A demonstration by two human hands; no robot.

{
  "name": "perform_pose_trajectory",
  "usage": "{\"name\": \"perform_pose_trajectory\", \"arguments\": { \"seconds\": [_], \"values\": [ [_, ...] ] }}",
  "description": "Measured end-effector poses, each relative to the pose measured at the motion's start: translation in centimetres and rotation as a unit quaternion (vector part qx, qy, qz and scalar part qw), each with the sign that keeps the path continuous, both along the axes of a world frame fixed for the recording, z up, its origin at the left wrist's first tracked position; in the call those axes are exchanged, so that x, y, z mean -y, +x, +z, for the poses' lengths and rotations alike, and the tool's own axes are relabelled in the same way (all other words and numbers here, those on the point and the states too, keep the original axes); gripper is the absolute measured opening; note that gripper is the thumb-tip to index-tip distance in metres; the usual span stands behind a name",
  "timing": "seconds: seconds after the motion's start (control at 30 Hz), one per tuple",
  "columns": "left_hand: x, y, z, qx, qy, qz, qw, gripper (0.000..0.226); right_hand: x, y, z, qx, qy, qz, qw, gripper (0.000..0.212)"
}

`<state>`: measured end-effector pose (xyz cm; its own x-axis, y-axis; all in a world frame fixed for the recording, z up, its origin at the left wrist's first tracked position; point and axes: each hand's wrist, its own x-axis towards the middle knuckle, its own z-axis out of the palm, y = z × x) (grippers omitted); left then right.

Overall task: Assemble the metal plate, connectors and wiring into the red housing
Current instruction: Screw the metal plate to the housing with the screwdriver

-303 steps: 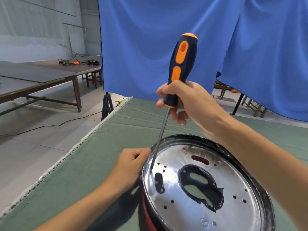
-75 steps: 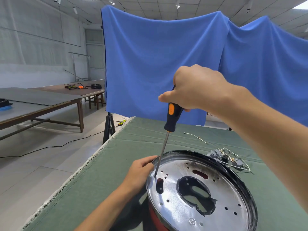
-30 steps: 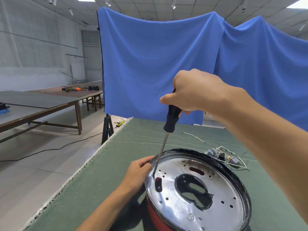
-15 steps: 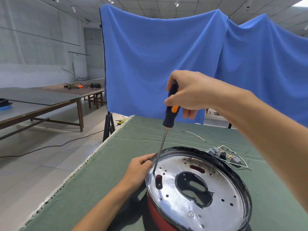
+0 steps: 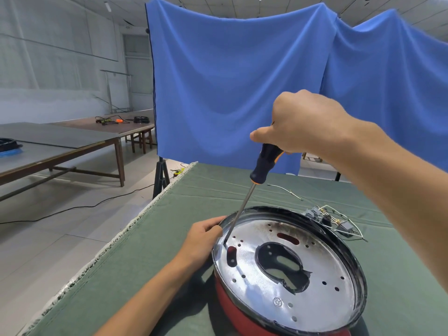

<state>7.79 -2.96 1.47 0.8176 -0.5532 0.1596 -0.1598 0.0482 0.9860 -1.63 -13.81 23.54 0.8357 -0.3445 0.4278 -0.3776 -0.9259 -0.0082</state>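
1. R hand (image 5: 305, 124) now wraps the screwdriver (image 5: 265, 163) handle top, fingers curled; half a sec ago it pinched lower.
2. Tip stays at metal plate (image 5: 286, 267) left edge, plate in red housing (image 5: 232, 311).
3. L hand (image 5: 203, 238) still grips that rim.
4. Connectors w/ wiring (image 5: 332, 219) lie behind plate on surface (image 5: 145, 263), so I judge the screw's still going in.

A large bare workshop or recording hall: pale tiled floor (image 5: 72, 238), long wooden work tables (image 5: 72, 151) with cables along the left, a blue backdrop cloth (image 5: 230, 81) on stands, and a green-covered table (image 5: 169, 238) in front.
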Motion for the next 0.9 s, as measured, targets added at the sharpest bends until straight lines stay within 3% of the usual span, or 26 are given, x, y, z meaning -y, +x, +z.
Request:
{"name": "perform_pose_trajectory", "arguments": {
  "seconds": [0.17, 0.37, 0.53, 0.6, 0.77, 0.83, 0.9],
  "values": [
    [-0.1, -0.1, 0.2, 0.008, 0.007, 0.004, 1.000, 0.051, -0.2, -0.7, 0.5, -0.072, 0.122, 0.073, 0.987, 0.023],
    [0.0, -0.3, 0.1, 0.006, 0.006, 0.009, 1.000, 0.051, -0.6, 0.0, 0.2, 0.004, -0.013, 0.024, 1.000, 0.035],
    [0.3, -0.2, -0.1, 0.001, -0.002, 0.019, 1.000, 0.046, 0.2, -0.2, -0.3, -0.002, 0.060, 0.071, 0.996, 0.033],
    [0.4, 0.0, -0.4, -0.007, 0.006, 0.037, 0.999, 0.039, 1.1, -0.7, -0.5, 0.038, 0.102, 0.078, 0.991, 0.026],
    [0.5, 1.0, -1.2, -0.033, 0.093, 0.026, 0.995, 0.019, 4.8, -1.1, -0.2, 0.249, 0.114, 0.051, 0.961, 0.023],
    [0.5, 1.4, -0.7, -0.035, 0.152, 0.000, 0.988, 0.026, 6.0, -1.0, -1.2, 0.288, 0.163, 0.060, 0.942, 0.024],
    [0.3, 1.8, 0.1, -0.028, 0.216, -0.013, 0.976, 0.019, 6.7, -0.8, -3.4, 0.292, 0.218, 0.069, 0.929, 0.025]
  ]
}}
